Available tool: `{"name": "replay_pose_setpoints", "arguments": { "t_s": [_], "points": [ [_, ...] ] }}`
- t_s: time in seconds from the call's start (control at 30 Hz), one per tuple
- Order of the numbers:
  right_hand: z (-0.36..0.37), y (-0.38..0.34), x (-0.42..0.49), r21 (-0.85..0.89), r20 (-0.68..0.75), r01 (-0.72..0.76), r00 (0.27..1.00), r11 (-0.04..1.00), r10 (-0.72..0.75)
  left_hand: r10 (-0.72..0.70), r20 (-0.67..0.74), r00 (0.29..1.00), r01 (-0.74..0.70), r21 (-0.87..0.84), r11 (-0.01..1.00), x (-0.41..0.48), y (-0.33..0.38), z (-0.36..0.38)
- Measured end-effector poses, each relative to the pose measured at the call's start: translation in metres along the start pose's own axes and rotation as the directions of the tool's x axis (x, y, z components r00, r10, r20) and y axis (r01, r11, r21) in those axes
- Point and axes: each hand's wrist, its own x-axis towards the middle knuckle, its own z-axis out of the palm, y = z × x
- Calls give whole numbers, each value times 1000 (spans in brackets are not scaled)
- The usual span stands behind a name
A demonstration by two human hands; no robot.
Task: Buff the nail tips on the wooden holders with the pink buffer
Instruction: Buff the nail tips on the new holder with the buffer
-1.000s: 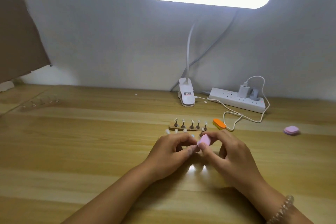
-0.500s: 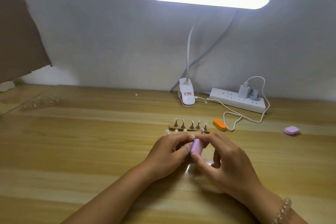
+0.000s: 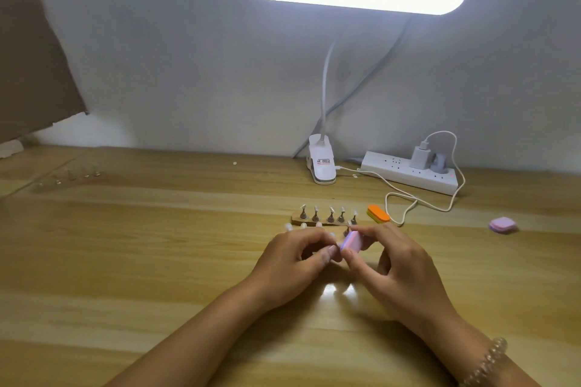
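My right hand (image 3: 399,264) pinches the pink buffer (image 3: 352,241) between thumb and fingertips, just in front of the wooden holders (image 3: 317,222) on the table (image 3: 157,245), my left hand (image 3: 295,261) curled against it (its hold, if any, is hidden).
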Motion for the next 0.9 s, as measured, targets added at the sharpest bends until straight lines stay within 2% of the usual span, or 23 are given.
{"name": "replay_pose_setpoints", "arguments": {
  "t_s": [0.13, 0.3, 0.43, 0.6, 0.73, 0.9],
  "points": [
    [3, -4, -3, 15, 45, 55, 997, 998, -56, -2, -12, 1000, 2, -15, 1000, 2, -1, -1],
    [1, 7, 2, 50, -2, -28, 1000, 998, 28, 11, -7, 1000, -11, 0, 1000, 0, -5, 2],
    [4, -2, -3, -17, 78, 56, 995, 998, -55, 8, 4, 1000, -8, -12, 1000, 0, -1, 1],
    [0, 5, 2, 37, 3, -33, 999, 999, 33, 17, -4, 1000, -17, 0, 1000, -1, -4, 2],
    [3, -3, -3, 12, 79, 50, 996, 999, -51, 37, -5, 999, -37, -25, 999, -1, 1, 1],
    [-1, 4, 4, 68, -1, -43, 999, 997, 43, 59, -31, 998, -60, -32, 998, -1, -1, 1]
  ]
}}
